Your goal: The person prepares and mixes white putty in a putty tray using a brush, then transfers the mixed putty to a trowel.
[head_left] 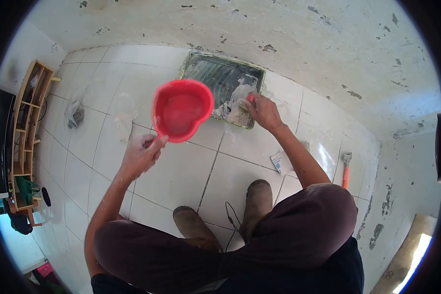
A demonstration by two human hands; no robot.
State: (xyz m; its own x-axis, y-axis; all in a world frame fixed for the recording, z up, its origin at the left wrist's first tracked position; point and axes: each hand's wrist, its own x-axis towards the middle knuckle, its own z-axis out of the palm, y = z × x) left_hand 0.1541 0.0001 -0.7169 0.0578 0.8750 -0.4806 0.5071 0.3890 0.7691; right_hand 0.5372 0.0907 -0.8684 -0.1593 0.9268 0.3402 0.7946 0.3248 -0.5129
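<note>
My left hand pinches the rim of a red heart-shaped bowl, which is tilted toward me; a pale film coats its inside. The bowl overlaps the near left edge of a dark, smeared paint tray lying on the floor. Over the tray's right part, my right hand is closed around a tool with a pinkish-red handle. Its working end is hard to make out against the white paste. White residue marks my left fingers.
Ahead rises a pale wall with chipped patches. An orange-handled tool and a torn printed packet lie at right. At left are a clear plastic bag and a wooden shelf. A thin cable hangs between my boots.
</note>
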